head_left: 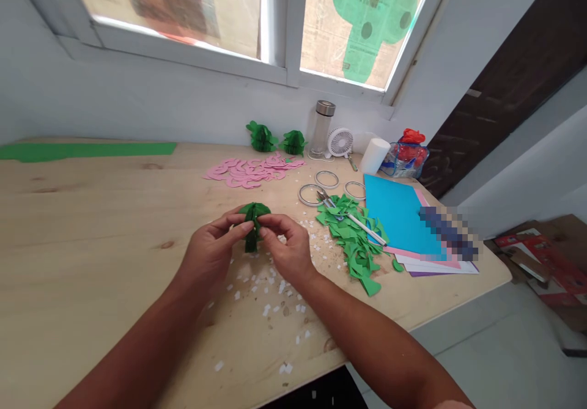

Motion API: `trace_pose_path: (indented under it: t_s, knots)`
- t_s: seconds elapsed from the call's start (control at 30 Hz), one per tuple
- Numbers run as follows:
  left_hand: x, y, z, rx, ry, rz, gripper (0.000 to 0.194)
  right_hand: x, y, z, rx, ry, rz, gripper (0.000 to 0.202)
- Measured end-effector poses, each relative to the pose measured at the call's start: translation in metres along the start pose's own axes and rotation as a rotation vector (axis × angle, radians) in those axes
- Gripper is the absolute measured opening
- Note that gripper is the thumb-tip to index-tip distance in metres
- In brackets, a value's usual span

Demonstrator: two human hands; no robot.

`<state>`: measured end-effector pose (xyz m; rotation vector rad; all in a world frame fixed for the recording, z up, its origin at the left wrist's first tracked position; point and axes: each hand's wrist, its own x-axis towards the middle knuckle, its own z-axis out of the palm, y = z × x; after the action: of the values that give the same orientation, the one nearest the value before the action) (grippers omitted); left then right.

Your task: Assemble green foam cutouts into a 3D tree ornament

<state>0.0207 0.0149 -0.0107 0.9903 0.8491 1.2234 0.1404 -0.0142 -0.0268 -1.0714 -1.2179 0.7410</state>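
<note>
A small folded green paper piece (251, 243), shaped like a layered tree, is held upright above the wooden table. My left hand (213, 243) grips its left side between thumb and fingers. From the right, my right hand (288, 244) pinches its layers near the middle. Both hands' fingertips almost meet at the centre fold. Small white paper bits (267, 309) lie scattered on the table beneath and around the hands. Two similar green paper trees (262, 137) stand by the wall, behind a pile of pink paper cutouts (247, 171).
Green scraps (360, 253) with scissors (326, 198) and a white pen lie right of my hands, near several tape rolls (327, 180). Blue paper (398, 213), a bottle (321, 129), a fan (340, 142) and a white roll (375, 156) are farther right. A green strip (92, 150) lies back left.
</note>
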Motion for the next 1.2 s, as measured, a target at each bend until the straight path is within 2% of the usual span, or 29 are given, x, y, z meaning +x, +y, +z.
trace_pose_path:
  t_s: [0.1,0.2,0.53,0.93,1.2]
  knots:
    - [-0.001,0.001,0.000,-0.022,-0.009,-0.015,0.014,0.002,0.005,0.000,0.089,0.006,0.049,0.017]
    - [-0.002,0.002,0.000,-0.014,-0.033,-0.032,0.016,0.003,0.007,-0.001,0.071,0.017,0.070,0.017]
    - [-0.002,0.001,0.000,-0.037,-0.008,-0.040,0.015,0.005,0.001,-0.003,0.007,0.109,0.074,0.015]
    - [-0.002,0.000,0.000,0.046,-0.050,-0.022,0.021,0.000,-0.012,-0.002,-0.117,0.082,-0.008,0.012]
    - [-0.001,0.002,-0.001,0.001,-0.029,-0.051,0.014,-0.002,-0.010,-0.002,-0.119,0.056,-0.034,0.013]
